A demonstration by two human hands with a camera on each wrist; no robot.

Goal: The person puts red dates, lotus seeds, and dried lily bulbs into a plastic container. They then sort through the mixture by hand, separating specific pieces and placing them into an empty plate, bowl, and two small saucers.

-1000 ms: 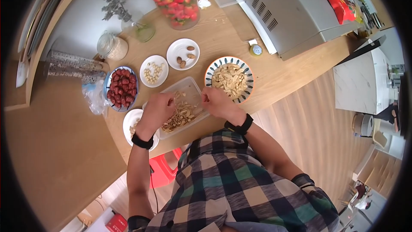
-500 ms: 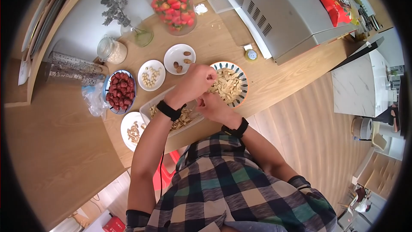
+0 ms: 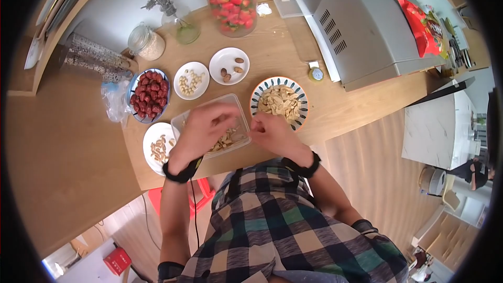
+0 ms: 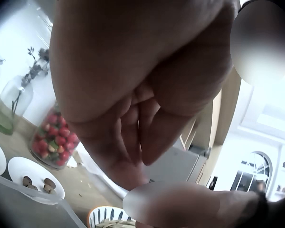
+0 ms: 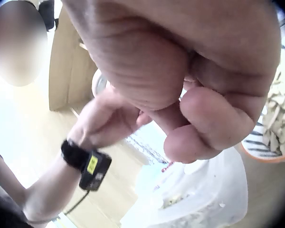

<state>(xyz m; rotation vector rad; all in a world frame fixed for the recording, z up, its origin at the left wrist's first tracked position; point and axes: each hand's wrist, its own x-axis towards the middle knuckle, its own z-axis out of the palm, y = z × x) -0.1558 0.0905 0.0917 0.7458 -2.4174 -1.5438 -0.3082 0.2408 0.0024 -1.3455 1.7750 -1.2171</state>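
My left hand (image 3: 208,126) hangs over a clear plastic container (image 3: 242,118), fingers loosely bent, with nothing visible in them. In the left wrist view its fingers (image 4: 156,135) point down, nearly straight. My right hand (image 3: 275,133) is at the container's right side, close to a patterned bowl (image 3: 255,94) of pale flat slices (image 3: 280,102). Its fingers (image 5: 213,118) are curled toward the thumb in the right wrist view, and no held thing shows there. Narrow brownish strips (image 3: 226,140) lie in the container, partly hidden by my left hand.
Around the container stand a plate of brownish pieces (image 3: 160,149), a bowl of red dates (image 3: 150,96), a plate of whitish seeds (image 3: 190,82) and a plate with brown nuts (image 3: 230,68). Behind are a strawberry jar (image 3: 233,8), a grain jar (image 3: 148,44) and a grey appliance (image 3: 361,31).
Half a second ago my hands were close together near the patterned bowl. Since then my left hand has moved back left over the container, and its fingers have loosened. The head view has shifted slightly.
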